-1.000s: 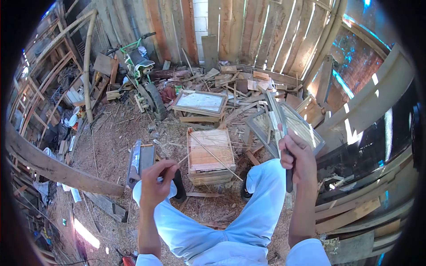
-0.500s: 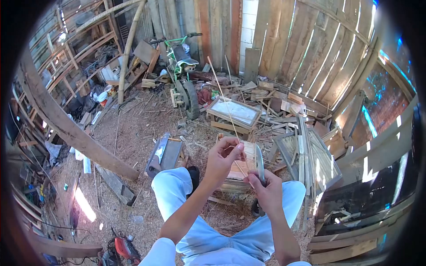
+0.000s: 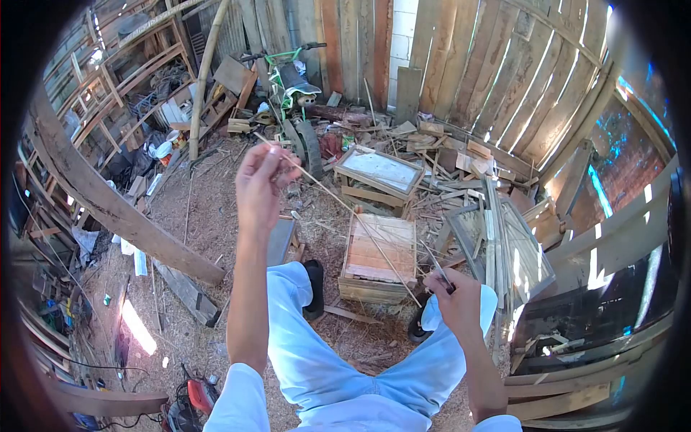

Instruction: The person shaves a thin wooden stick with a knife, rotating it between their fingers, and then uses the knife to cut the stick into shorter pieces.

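My left hand (image 3: 260, 183) is raised on the left, its thumb and fingers pinched near the upper end of a thin wooden strip (image 3: 335, 196). The strip slants down to the right, past the front of my right hand. In my right hand (image 3: 458, 289), above my right knee, a knife (image 3: 433, 258) is gripped by its dark handle; its blade points up and left, seen nearly edge-on. The strip's lower end hangs close to the right hand, apart from the blade as far as I can see. Below the strip stands a wooden box (image 3: 374, 289) with a pale slatted top.
Beyond the box lies a framed white-topped tray (image 3: 380, 173). Scrap wood (image 3: 450, 155) is heaped along the plank wall. A green-framed bike (image 3: 295, 93) stands behind. On the left a wooden post (image 3: 137, 216) leans across; a red tool (image 3: 201, 396) lies low left.
My left hand has moved up and left with the strip, which now slants the other way. My right hand has shifted slightly right and down, and the knife blade has turned from broadside to nearly edge-on.
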The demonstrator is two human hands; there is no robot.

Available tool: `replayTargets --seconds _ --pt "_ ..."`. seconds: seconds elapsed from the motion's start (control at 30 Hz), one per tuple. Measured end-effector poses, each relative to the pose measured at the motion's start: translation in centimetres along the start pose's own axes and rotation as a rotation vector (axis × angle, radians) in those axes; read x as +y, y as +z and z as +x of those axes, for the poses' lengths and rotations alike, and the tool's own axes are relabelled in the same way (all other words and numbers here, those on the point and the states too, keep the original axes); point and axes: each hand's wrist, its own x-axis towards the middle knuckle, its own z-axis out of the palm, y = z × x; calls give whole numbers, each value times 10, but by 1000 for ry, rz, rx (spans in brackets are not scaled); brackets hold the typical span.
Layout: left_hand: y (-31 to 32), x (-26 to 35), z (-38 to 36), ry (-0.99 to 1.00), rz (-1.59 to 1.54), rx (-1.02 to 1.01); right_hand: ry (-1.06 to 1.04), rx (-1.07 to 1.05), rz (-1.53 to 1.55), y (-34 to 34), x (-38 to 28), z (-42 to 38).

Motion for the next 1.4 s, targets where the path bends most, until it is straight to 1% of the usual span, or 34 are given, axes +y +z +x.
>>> replayTargets --seconds 0.07,0.17,0.27,0.37,0.47,0.5,0.57,0.63,0.67,0.73,0.83,0.9,1.0,1.07,1.13,1.2,1.23,1.3,1.33,1.4 --pt "-8 4 2 51 -2 53 -12 26 5 -2 8 2" --pt "-22 -3 7 48 -52 97 -31 66 26 -3 16 5" --pt "-17 -16 2 28 -47 84 -30 75 25 -2 17 8" --pt "1 -31 -8 8 -25 71 -48 61 27 2 10 9" --pt "28 -40 -31 -48 19 -26 -47 48 48 6 1 8" --pt "35 -46 -40 -50 20 -28 -33 46 52 8 -2 8" --pt "48 -57 -61 -161 -46 -77 -49 55 60 9 -9 11" --pt "59 -67 -83 -254 -28 -134 -63 65 68 11 -11 11" --pt "63 -73 -93 -257 -27 -135 -52 51 99 13 -10 12" --pt "69 -82 -109 -326 -50 -236 -42 35 132 17 -14 12" --pt "72 -86 -120 -345 -20 -255 -29 12 209 18 -18 9" --pt "67 -87 -115 -344 -22 -268 -21 -34 153 17 -15 8" --pt "55 -72 -92 -282 -5 -164 -11 -65 172 11 -10 5" --pt "47 -59 -74 -201 -30 -70 -6 -72 140 7 4 4" --pt "31 -51 -56 -90 -26 -23 -7 -80 112 5 16 6" --pt "22 -44 -47 -74 14 3 77 -32 103 1 24 8" --pt "21 -44 -46 -64 52 30 78 -31 101 1 24 8" --pt "25 -46 -50 -64 44 22 30 -1 -76 1 19 9" --pt "29 -46 -53 -75 29 9 32 -1 -75 6 12 11" --pt "32 -51 -57 -95 12 -16 -244 326 148 18 -4 14"
